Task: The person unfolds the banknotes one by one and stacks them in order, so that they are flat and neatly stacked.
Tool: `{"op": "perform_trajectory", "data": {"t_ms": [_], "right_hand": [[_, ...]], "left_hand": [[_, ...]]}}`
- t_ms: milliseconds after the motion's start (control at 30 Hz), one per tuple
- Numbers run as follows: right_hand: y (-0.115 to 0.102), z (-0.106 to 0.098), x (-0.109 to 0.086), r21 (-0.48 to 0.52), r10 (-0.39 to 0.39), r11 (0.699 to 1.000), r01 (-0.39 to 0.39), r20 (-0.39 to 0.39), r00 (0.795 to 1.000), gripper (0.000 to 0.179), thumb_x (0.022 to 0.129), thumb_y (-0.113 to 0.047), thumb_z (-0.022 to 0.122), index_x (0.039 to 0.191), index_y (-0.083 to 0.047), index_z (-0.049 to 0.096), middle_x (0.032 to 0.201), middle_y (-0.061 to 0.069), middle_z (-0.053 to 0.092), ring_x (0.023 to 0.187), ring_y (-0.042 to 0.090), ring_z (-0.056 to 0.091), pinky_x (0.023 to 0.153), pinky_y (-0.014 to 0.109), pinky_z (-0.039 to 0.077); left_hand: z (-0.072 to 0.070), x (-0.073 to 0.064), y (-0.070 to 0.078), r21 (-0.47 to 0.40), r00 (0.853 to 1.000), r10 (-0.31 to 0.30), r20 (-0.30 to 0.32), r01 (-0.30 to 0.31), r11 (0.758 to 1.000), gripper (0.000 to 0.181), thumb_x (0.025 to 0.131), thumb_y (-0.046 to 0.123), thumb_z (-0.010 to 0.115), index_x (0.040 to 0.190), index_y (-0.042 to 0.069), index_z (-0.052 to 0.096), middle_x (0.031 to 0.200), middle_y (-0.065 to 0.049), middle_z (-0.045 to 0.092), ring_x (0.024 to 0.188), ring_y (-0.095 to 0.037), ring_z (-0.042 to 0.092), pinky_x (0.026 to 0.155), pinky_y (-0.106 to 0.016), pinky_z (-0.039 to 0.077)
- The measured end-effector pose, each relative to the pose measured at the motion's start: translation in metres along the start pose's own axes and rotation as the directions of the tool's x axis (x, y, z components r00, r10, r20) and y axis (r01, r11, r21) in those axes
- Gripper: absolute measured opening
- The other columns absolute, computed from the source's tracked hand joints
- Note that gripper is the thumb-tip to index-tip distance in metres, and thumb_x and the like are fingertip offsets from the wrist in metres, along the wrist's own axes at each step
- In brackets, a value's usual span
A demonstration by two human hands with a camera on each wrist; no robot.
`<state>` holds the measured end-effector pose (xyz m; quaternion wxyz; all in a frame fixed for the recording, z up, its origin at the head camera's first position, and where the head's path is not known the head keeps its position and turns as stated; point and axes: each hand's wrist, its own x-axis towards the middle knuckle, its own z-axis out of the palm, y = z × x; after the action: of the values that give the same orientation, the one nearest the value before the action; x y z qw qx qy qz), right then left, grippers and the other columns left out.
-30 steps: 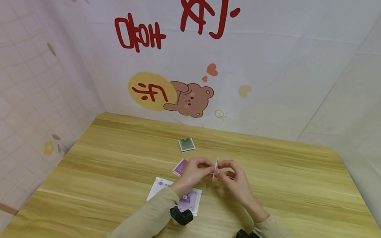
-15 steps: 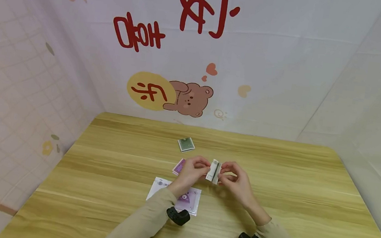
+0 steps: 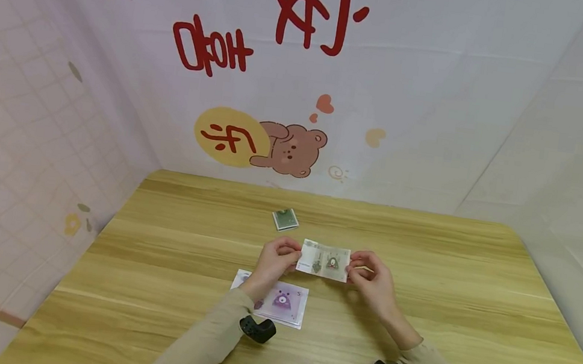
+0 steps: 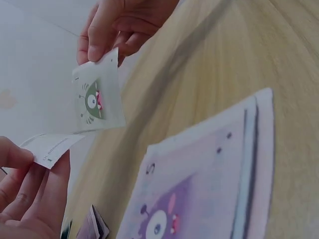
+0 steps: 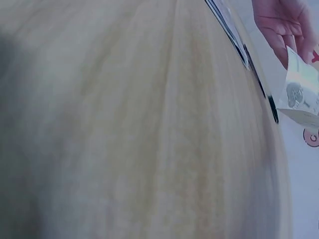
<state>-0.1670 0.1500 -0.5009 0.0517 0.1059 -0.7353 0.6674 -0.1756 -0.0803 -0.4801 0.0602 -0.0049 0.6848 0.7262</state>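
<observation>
A toy banknote (image 3: pixel 330 263) with a small green monster is spread between both hands above the table. The left hand (image 3: pixel 274 261) pinches its left edge between thumb and fingers. At the opposite edge, the right hand (image 3: pixel 374 282) pinches it the same way. A fold line still bends the banknote in the left wrist view. Purple toy banknotes (image 3: pixel 284 305) marked 5 lie flat in a pile, partly covered by the left forearm. Farther back sits a folded green banknote (image 3: pixel 285 219). The left hand hides a folded purple banknote (image 4: pixel 91 226) from the head view; the left wrist view shows it.
The wooden table (image 3: pixel 449 274) reaches back to a white cloth wall (image 3: pixel 427 101) printed with a bear and red characters. Another patterned cloth hangs on the left. Black wrist cameras (image 3: pixel 258 330) sit on both sleeves.
The banknote, first edge-on and folded between the fingertips, has been opened out flat toward the head camera. The left hand has moved left and the right hand slightly right.
</observation>
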Motion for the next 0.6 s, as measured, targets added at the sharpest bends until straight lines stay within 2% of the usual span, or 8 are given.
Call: {"op": "perform_trajectory", "data": {"t_ms": [100,167,233,433,600], "right_hand": [[0.0,-0.001,-0.001,-0.007,0.01,1.0,-0.01,-0.011,1.0,0.023,0.084,0.015,0.062,0.105,0.013,0.056,0.09,0.023,0.06,0.07,0.013,0.064,0.062,0.036,0.057],[0.0,-0.001,-0.001,-0.007,0.014,1.0,-0.014,-0.017,1.0,0.023,0.084,0.015,0.062,0.105,0.013,0.056,0.09,0.023,0.06,0.071,0.012,0.064,0.062,0.034,0.057],[0.0,-0.001,-0.001,-0.011,0.016,1.0,-0.016,-0.025,1.0,0.022,0.084,0.015,0.062,0.105,0.012,0.056,0.09,0.023,0.06,0.071,0.012,0.064,0.062,0.031,0.057],[-0.002,0.0,-0.001,-0.017,0.031,0.999,-0.032,-0.037,0.999,0.023,0.084,0.012,0.064,0.106,0.012,0.057,0.092,0.024,0.06,0.072,0.011,0.064,0.062,0.025,0.055],[-0.007,0.003,0.0,-0.019,0.059,0.998,-0.06,-0.02,0.998,0.024,0.085,0.013,0.064,0.108,0.012,0.057,0.093,0.024,0.06,0.072,0.011,0.064,0.064,0.03,0.057]], "left_hand": [[-0.004,0.0,-0.005,-0.008,1.0,0.009,-0.017,-0.01,1.0,0.012,0.089,-0.004,0.06,0.099,-0.01,0.058,0.079,-0.007,0.061,0.063,-0.01,0.052,0.056,-0.021,0.045],[-0.008,0.004,-0.013,-0.011,0.999,0.021,-0.031,-0.021,1.0,0.009,0.089,-0.004,0.061,0.097,-0.007,0.059,0.078,-0.007,0.06,0.06,-0.01,0.051,0.054,-0.02,0.044],[-0.01,0.004,-0.014,-0.008,0.999,0.032,-0.033,-0.032,0.999,0.008,0.089,-0.005,0.06,0.096,-0.008,0.058,0.078,-0.01,0.06,0.059,-0.01,0.05,0.053,-0.02,0.043],[-0.018,0.004,-0.013,0.06,0.998,0.036,-0.052,-0.033,0.998,0.012,0.09,-0.003,0.06,0.1,-0.011,0.058,0.084,-0.01,0.061,0.067,-0.012,0.054,0.062,-0.024,0.05],[-0.026,0.003,-0.014,0.065,0.998,0.024,-0.063,-0.02,0.998,0.014,0.092,-0.002,0.057,0.102,-0.012,0.057,0.086,-0.01,0.059,0.071,-0.013,0.054,0.064,-0.028,0.051]]}}
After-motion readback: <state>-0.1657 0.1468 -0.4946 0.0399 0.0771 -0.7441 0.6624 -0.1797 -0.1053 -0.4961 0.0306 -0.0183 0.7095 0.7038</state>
